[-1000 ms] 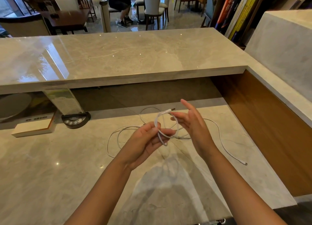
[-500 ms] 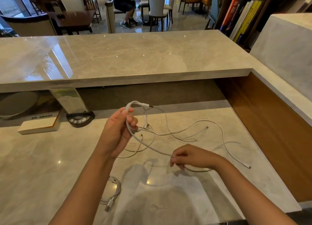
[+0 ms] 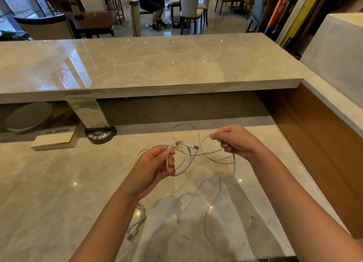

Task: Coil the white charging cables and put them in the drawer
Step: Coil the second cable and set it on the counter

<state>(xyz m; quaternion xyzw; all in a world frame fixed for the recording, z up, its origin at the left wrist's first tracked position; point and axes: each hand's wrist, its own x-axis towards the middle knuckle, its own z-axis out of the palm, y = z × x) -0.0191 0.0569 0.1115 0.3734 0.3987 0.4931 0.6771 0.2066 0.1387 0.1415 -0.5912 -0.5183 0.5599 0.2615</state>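
Observation:
My left hand [image 3: 157,164] pinches a loop of a white charging cable [image 3: 188,157] above the marble desk [image 3: 59,193], with a plug end sticking out to the right of the loop. My right hand [image 3: 234,140] is closed on the same cable farther along, raised to the right; a strand hangs down from it. More loose white cable [image 3: 182,128] lies on the desk behind the hands. A second, bundled white cable [image 3: 138,219] rests on the desk under my left forearm. No drawer is visible.
A raised marble counter [image 3: 147,65] runs across the back. Under it sit a white book [image 3: 55,141], a black round control base [image 3: 100,135] with a clear sign, and a grey disc [image 3: 27,117]. A wood panel [image 3: 314,143] bounds the right side.
My right hand rose from the desk surface up and to the right, drawing the cable with it. My left hand lowered slightly, with the loop now hanging from it.

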